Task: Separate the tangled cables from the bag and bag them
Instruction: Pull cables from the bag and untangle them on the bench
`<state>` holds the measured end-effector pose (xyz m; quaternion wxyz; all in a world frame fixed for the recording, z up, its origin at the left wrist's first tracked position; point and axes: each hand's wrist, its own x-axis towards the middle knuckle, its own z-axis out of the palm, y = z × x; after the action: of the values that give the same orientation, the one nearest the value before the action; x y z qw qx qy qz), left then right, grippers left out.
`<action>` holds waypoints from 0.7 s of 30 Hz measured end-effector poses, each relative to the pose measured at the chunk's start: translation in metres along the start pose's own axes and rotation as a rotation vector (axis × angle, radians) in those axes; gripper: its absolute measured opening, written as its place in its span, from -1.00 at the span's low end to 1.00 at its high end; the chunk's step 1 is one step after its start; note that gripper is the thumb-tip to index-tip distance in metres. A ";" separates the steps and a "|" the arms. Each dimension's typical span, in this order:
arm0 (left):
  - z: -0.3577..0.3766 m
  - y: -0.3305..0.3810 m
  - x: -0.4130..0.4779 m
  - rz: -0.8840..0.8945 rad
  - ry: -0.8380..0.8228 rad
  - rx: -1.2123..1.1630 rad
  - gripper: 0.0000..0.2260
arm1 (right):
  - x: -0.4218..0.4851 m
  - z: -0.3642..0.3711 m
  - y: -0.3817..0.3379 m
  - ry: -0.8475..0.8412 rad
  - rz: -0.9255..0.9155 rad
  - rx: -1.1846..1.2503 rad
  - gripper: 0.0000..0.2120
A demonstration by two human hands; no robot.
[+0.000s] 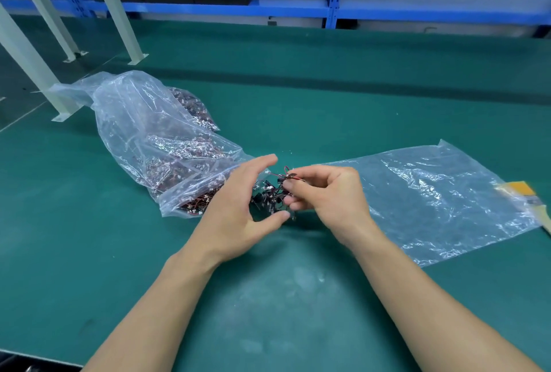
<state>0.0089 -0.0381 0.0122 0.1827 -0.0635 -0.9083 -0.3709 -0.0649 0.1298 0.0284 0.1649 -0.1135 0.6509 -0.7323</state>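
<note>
My right hand (328, 195) pinches a strand of the cable tangle (272, 195), fingers curled. My left hand (235, 207) is spread beside it, gripping nothing. The tangle is a clump above the tabletop (298, 88) middle, with no clear long axis. The full bag (155, 148) runs from the far-left corner toward the centre, mouth toward my hands. The empty bag (432, 198) lies flat, its length toward the right edge.
</note>
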 end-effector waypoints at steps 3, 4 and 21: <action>0.006 0.002 0.002 0.004 -0.024 0.058 -0.35 | -0.005 -0.009 0.003 0.030 0.062 0.075 -0.89; 0.008 0.003 0.002 0.001 -0.042 0.101 -0.37 | -0.007 -0.013 0.005 0.041 0.074 0.096 -0.90; 0.038 0.054 0.027 -0.744 -0.046 -1.692 -0.38 | -0.014 -0.014 -0.008 0.056 -0.072 -0.119 -0.82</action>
<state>-0.0133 0.0264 0.0326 -0.0736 0.1125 -0.2999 -0.9444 -0.0578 0.1485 0.0357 0.1132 -0.1258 0.6930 -0.7008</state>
